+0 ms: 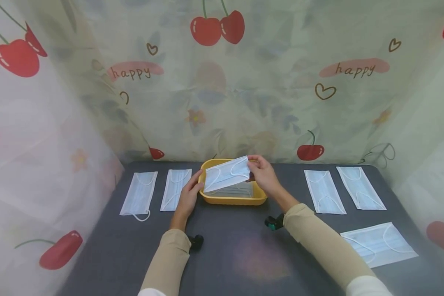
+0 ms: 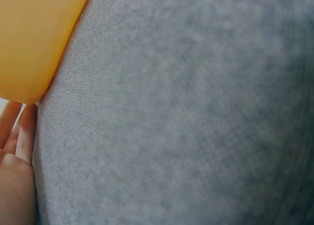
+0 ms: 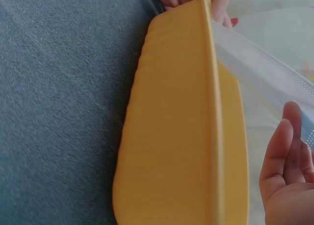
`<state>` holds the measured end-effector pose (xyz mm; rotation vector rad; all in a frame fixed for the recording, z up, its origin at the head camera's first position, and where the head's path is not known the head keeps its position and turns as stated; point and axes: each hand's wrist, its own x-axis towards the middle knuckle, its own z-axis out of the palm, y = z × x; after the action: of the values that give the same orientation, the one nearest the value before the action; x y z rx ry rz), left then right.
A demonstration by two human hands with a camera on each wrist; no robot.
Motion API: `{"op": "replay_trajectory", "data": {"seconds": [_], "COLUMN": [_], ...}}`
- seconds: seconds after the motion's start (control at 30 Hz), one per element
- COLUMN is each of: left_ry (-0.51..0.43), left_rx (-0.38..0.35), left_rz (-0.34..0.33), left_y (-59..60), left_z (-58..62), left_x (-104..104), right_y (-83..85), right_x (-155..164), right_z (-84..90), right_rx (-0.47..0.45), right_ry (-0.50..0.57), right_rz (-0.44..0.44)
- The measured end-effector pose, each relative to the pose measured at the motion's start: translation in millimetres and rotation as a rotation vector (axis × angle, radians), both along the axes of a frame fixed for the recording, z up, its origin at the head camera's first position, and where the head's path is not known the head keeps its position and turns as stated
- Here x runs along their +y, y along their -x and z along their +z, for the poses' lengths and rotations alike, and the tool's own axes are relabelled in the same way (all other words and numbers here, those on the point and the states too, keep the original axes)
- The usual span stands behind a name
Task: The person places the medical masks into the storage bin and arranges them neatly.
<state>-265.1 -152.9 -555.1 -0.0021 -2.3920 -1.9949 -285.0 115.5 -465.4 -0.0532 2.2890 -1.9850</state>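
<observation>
Head view, frame centre: both hands held face mask [image 1: 226, 174] flat above yellow tray [image 1: 232, 200]; left hand [image 1: 190, 196] pinched left edge, right hand [image 1: 263, 173] pinched right edge. Five masks lay on grey table [image 1: 229, 246], unseen elsewhere. Left wrist view: tray corner [image 2: 29, 38] upper left, fingers [image 2: 19, 131] lower left, grip hidden. Right wrist view: mask edge [image 3: 265, 70] over tray rim [image 3: 213, 112], upper right.

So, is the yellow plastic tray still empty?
No: the yellow plastic tray already holds flat white face masks beneath the one held above it.
</observation>
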Motion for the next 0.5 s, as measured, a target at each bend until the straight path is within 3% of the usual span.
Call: {"op": "replay_trajectory", "data": {"seconds": [0.17,0.23,0.4,0.5], "left_ry": [-0.01,-0.012,0.006,0.004], "left_rx": [-0.023,-0.041,-0.037,-0.015], "left_rz": [-0.023,-0.039,-0.018,-0.002], "left_y": [-0.1,-2.2,-2.6,-0.5], "left_z": [3.6,10.9,10.6,3.8], "left_x": [-1.0,-0.9,0.4,0.7], "right_y": [1.2,1.0,0.9,1.0], "right_x": [-2.1,-2.7,-3.8,-5.0], "right_z": [-4.8,-6.1,-10.0,-12.4], "right_rx": [-0.018,-0.021,-0.006,-0.001], "right_ry": [0.006,0.007,0.021,0.028], "right_rz": [0.008,0.008,0.028,0.033]}}
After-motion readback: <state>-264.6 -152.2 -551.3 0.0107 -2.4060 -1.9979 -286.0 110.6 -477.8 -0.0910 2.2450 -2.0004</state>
